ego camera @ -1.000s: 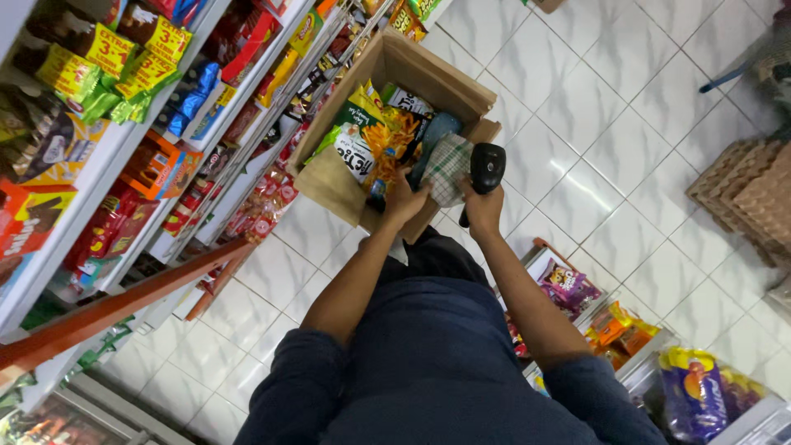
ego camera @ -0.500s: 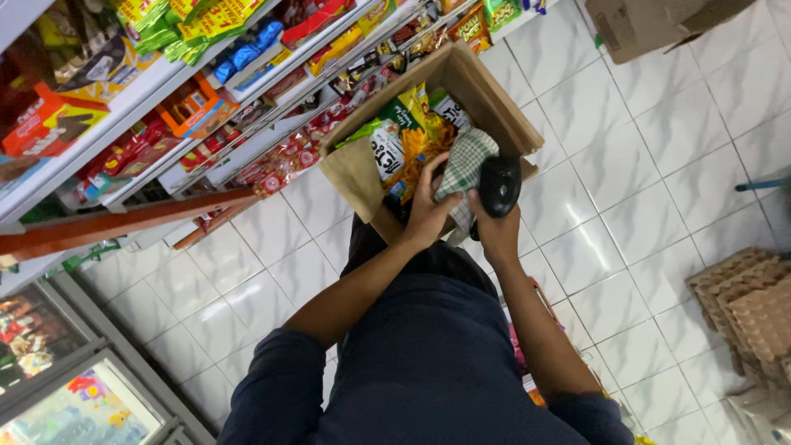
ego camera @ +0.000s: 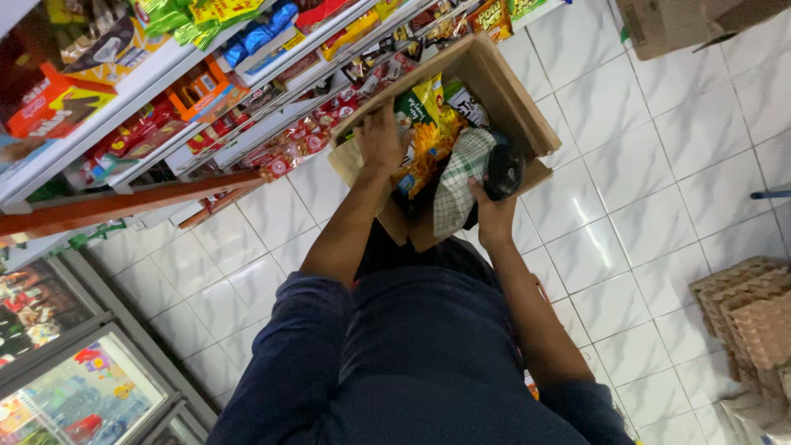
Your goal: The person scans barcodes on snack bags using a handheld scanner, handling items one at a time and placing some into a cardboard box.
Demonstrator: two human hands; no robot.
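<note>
The left hand (ego camera: pixel 381 136) reaches with spread fingers into the brown box (ego camera: pixel 511 91) of yellow and green snack packs (ego camera: pixel 428 124). The right hand (ego camera: pixel 493 216) grips a black scanner (ego camera: pixel 504 171). Bright packets fill the left shelves (ego camera: pixel 140 82); the floor (ego camera: pixel 643 165) is white tile.

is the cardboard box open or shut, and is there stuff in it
Open and filled. The box has no flaps over its top, and snack packets and a checked cloth show inside, with the left hand reaching in.
</note>
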